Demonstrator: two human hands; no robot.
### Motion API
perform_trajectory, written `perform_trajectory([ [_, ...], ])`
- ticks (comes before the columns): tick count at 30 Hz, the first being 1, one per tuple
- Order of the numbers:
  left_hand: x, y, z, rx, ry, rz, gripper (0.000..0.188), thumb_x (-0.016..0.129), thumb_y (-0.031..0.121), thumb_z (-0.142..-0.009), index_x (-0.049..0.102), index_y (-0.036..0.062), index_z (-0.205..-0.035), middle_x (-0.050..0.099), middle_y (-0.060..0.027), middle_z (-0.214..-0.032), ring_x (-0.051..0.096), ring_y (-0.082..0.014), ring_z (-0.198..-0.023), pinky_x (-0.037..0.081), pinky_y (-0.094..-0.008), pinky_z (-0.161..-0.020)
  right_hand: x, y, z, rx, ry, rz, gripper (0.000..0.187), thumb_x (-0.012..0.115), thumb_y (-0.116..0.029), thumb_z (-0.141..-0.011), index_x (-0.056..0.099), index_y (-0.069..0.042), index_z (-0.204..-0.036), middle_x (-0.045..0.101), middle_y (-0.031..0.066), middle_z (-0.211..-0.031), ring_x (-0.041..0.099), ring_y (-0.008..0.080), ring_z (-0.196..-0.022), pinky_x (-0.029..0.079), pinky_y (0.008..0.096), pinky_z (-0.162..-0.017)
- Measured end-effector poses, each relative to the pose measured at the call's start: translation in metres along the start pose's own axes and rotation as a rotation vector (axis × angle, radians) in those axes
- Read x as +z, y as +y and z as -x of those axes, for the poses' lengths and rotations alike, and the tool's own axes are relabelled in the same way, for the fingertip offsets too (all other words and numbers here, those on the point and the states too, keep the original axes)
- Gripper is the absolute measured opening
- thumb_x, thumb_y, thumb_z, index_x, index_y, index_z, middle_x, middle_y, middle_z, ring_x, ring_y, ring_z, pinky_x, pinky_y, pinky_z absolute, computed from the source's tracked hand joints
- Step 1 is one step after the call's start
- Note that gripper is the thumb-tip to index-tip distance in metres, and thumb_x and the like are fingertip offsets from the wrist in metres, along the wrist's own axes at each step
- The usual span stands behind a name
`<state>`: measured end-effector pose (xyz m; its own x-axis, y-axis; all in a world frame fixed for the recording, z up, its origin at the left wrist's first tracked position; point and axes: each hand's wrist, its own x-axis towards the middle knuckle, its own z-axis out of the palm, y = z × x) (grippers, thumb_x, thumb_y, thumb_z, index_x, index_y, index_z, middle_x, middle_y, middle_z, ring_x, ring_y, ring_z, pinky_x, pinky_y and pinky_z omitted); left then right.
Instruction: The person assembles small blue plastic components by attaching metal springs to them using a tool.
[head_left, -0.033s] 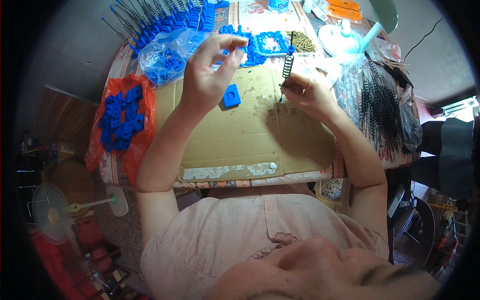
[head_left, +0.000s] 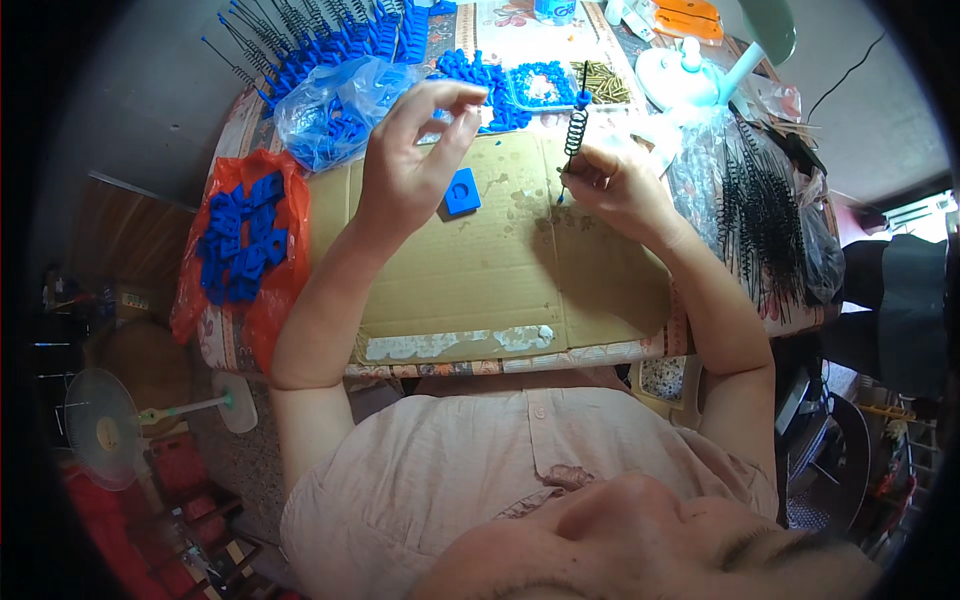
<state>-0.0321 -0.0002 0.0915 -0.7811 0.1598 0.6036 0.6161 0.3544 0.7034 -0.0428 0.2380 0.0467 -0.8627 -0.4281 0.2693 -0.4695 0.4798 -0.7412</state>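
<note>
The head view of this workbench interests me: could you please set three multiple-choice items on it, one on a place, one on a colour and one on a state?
1. Where does the lone blue plastic piece lie?
A. on the cardboard sheet
B. in the orange bag
C. on the floor

2. What colour is the coil spring on the thin rod?
A. red
B. black
C. white

3. How is the rod held?
A. lying flat on the table
B. upright, pinched in the right hand
C. gripped by both hands

Answers: 1 A, it rests on bare cardboard below the left hand. 2 B, the coils look dark against the table. 3 B, only the right fingers grip its lower end; the left hand is raised apart from it.
</note>
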Motion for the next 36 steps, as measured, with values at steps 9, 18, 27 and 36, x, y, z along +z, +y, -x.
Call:
perform_trajectory([
  [9,-0.020,-0.045,0.035,-0.049,0.034,-0.105,0.013,0.059,0.004,-0.086,0.063,0.0017,-0.098,0.063,-0.0084,-0.099,0.060,-0.0152,-0.084,0.049,-0.0254,-0.068,-0.003,0.000,-0.001,-0.054,0.007,0.020,0.010,0.064,-0.012,-0.079,0.061,-0.003,-0.081,0.061,0.0105,-0.067,0.060,0.0194,-0.058,0.048,0.0319,-0.057],
  [18,-0.020,-0.067,0.035,-0.122,-0.191,-0.209,0.020,0.064,0.015,-0.084,0.062,0.0014,-0.098,0.061,-0.0096,-0.095,0.060,-0.0199,-0.089,0.048,-0.0290,-0.077,-0.002,-0.004,0.003,-0.074,0.031,0.091,0.008,0.065,-0.008,-0.078,0.063,-0.003,-0.084,0.063,0.0099,-0.070,0.063,0.0212,-0.061,0.049,0.0313,-0.057],
  [27,-0.017,-0.038,0.039,-0.070,-0.439,-0.505,0.052,0.077,0.024,-0.068,0.058,0.0044,-0.112,0.054,-0.0136,-0.114,0.052,-0.0307,-0.108,0.041,-0.0392,-0.094,-0.004,-0.004,0.000,-0.095,0.003,0.076,0.009,0.065,-0.005,-0.078,0.061,-0.001,-0.084,0.061,0.0104,-0.069,0.062,0.0210,-0.060,0.049,0.0300,-0.056],
  [36,-0.017,-0.039,0.041,-0.088,-0.469,-0.549,0.049,0.075,0.022,-0.068,0.057,0.0028,-0.110,0.055,-0.0132,-0.104,0.054,-0.0307,-0.101,0.043,-0.0387,-0.089,-0.005,-0.006,0.001,-0.084,-0.006,0.041,0.008,0.065,-0.006,-0.079,0.061,-0.002,-0.084,0.061,0.0101,-0.070,0.061,0.0195,-0.060,0.049,0.0299,-0.057],
])
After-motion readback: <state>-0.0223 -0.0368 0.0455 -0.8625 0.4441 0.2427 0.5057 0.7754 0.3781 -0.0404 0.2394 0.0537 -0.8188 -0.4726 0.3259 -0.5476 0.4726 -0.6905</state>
